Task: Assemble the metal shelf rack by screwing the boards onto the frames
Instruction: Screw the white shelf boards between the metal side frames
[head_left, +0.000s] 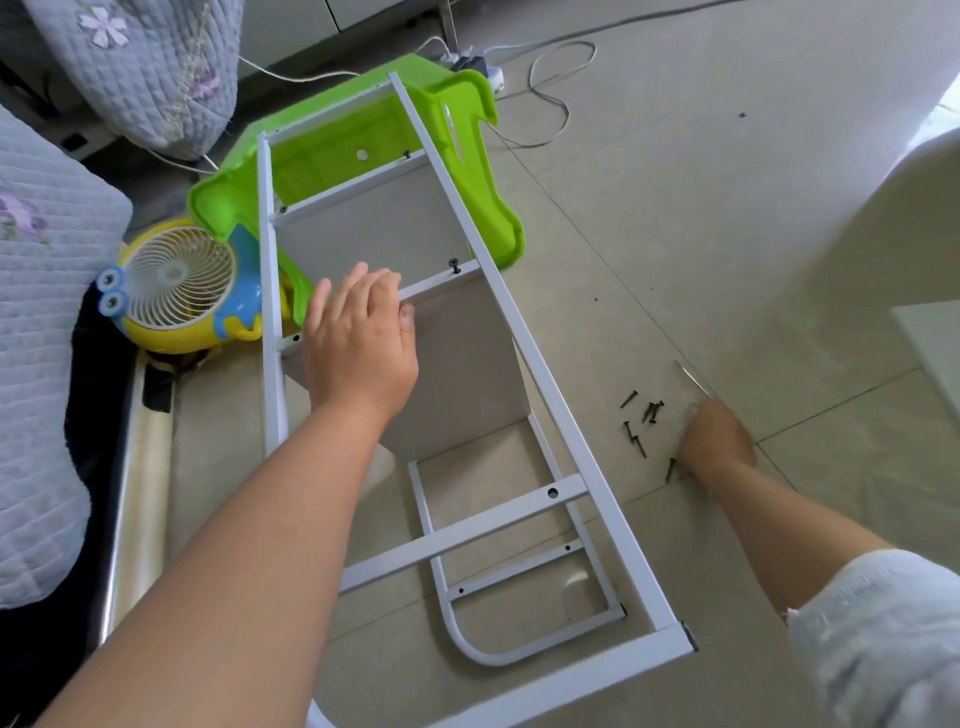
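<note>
The white metal frame (545, 395) of the shelf rack lies on its side on the tiled floor, with grey boards (462, 364) standing between its rails. A black screw (455, 266) sticks up from a crossbar. My left hand (361, 338) rests on the middle crossbar and board edge, fingers curled over it. My right hand (717, 436) is down on the floor to the right, blurred, gripping a thin metal screwdriver (693, 379) whose shaft points away. Several loose black screws (644, 421) lie just left of that hand.
A green plastic stool (467, 135) lies under the far end of the rack. A yellow and blue toy-like fan (176, 286) sits at the left beside quilted bedding (41, 332). White cables and a power strip (488, 67) run across the floor at the back. A white board (930, 343) lies at right.
</note>
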